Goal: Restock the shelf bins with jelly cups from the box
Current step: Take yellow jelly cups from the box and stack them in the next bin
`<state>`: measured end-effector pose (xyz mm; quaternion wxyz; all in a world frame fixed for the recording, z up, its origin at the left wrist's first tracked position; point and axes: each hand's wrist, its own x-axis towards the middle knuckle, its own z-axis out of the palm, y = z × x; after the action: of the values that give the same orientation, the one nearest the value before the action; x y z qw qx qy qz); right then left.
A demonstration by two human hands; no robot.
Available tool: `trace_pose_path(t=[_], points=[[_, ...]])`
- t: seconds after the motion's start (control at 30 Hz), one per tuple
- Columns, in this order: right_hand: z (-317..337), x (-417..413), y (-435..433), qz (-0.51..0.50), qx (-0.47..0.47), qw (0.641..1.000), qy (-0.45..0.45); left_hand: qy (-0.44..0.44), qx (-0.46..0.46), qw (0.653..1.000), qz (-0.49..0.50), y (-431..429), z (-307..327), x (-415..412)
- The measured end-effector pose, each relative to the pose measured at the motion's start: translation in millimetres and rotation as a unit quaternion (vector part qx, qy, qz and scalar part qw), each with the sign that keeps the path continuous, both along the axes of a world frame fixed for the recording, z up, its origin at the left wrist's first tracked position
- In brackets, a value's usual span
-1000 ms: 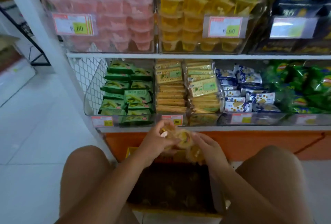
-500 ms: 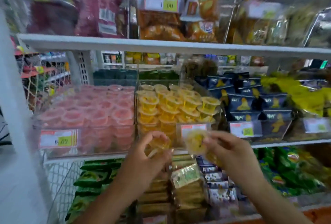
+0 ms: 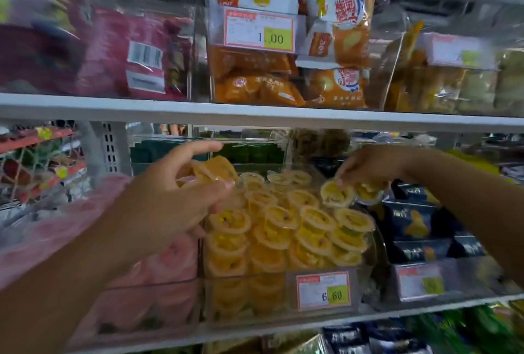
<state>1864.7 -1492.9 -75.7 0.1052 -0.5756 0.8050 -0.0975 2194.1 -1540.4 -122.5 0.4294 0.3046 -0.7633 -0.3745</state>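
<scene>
The upper shelf (image 3: 255, 111) hangs low over the work, so a wrist lifted carelessly could knock against it and jolt whatever is being held. Below it the clear bin (image 3: 226, 311) is already heaped to its rim with yellow jelly cups (image 3: 283, 229), with the pink bin (image 3: 158, 268) at its 9 o'clock and blue packets (image 3: 416, 220) at its 3 o'clock. That heap is the likelier trouble. Its top layer lies loose and slanted, so cups dropped rather than set down may slide over the front wall or roll off toward 3 o'clock onto the packets.

The left hand (image 3: 170, 206), at the bin's 10 o'clock corner, is half closed. Its thumb and lower fingers grip a tilted cup (image 3: 215, 172), and the forefinger sticks out straight above it. The right hand (image 3: 371, 165), at the 1 o'clock corner, is narrowed, its fingertips pinching a face-up cup (image 3: 337, 193) by the rim just above the heap. Another cup (image 3: 368, 192) sits right under that hand, and blur hides whether it is held too.
</scene>
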Motion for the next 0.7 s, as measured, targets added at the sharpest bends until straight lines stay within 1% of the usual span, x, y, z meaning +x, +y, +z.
trace_pose_path(t=[0.1, 0.2, 0.23, 0.3, 0.33, 0.4, 0.57, 0.63, 0.7], points=[[3.3, -1.0, -14.8, -0.002, 0.091, 0.996, 0.0, -0.02, 0.004, 1.0, -0.004, -10.6, -4.4, 2.7], [3.8, 3.7, -24.0, 0.023, 0.133, 0.988, 0.073, -0.034, 0.0, 0.999, -0.006, -11.3, -7.4, 6.8], [4.6, 4.0, -25.2, 0.028, 0.127, 0.987, 0.094, -0.036, -0.002, 0.999, -0.007, -10.7, -8.3, 7.7], [8.1, 5.3, -23.1, 0.024, 0.086, 0.99, 0.113, -0.041, 0.0, 0.999, -0.003, -9.8, -9.2, 10.0], [10.2, 5.7, -20.6, 0.022, 0.051, 0.993, 0.102, -0.042, -0.001, 0.999, 0.002, -10.2, -9.4, 11.2], [13.8, 9.0, -15.4, 0.029, -0.015, 0.999, 0.031, -0.031, 0.011, 0.999, 0.008, -11.7, -10.0, 13.7], [8.8, 44.4, -27.0, 0.075, -0.101, 0.988, -0.088, 0.011, 0.052, 0.999, 0.0, -15.7, -13.4, 20.4], [6.8, 59.3, -41.3, 0.105, -0.122, 0.982, -0.095, 0.013, 0.056, 0.998, 0.003, -18.1, -15.6, 25.1], [5.5, 74.7, -56.3, 0.13, -0.108, 0.984, -0.061, 0.009, 0.049, 0.999, 0.015, -21.2, -17.4, 30.8]])
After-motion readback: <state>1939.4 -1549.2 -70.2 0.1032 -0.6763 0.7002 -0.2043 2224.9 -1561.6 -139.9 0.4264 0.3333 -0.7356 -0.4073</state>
